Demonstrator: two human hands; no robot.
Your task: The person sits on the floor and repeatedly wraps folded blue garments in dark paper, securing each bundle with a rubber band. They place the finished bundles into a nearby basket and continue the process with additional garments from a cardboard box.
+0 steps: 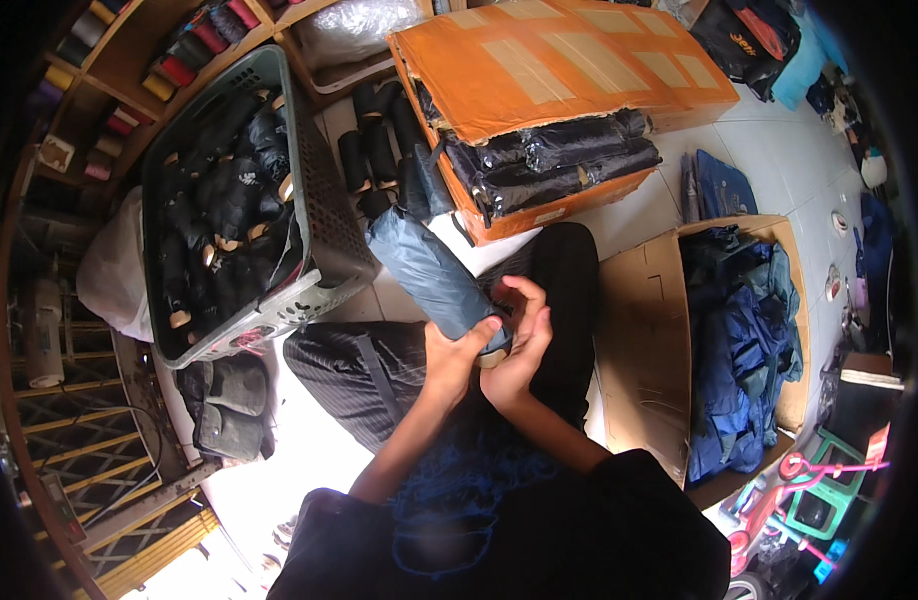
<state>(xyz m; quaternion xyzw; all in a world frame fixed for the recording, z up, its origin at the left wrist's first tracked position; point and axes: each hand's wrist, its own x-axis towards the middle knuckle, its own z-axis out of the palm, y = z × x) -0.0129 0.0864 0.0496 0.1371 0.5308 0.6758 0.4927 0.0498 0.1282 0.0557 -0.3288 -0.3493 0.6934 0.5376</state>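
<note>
A blue-grey fabric roll (pixel 424 270) with a tan near end slants over my crossed legs. My left hand (pixel 453 358) is closed round its lower part from the left, thumb lying on top. From the right, my right hand (pixel 519 345) cups the same end with curled fingers, its palm against the roll. What the right fingertips touch is partly hidden. The far end of the roll reaches toward several dark rolls (pixel 377 150) on the floor between the basket and the orange carton.
At the left stands a grey-green plastic basket (pixel 324 215) full of black bundles with tan ends. An orange taped carton (pixel 569 60) holds plastic-wrapped dark packs. On the right, a brown box (pixel 644 340) contains blue fabric (pixel 744 350). Thread spools (pixel 194 50) fill the shelves.
</note>
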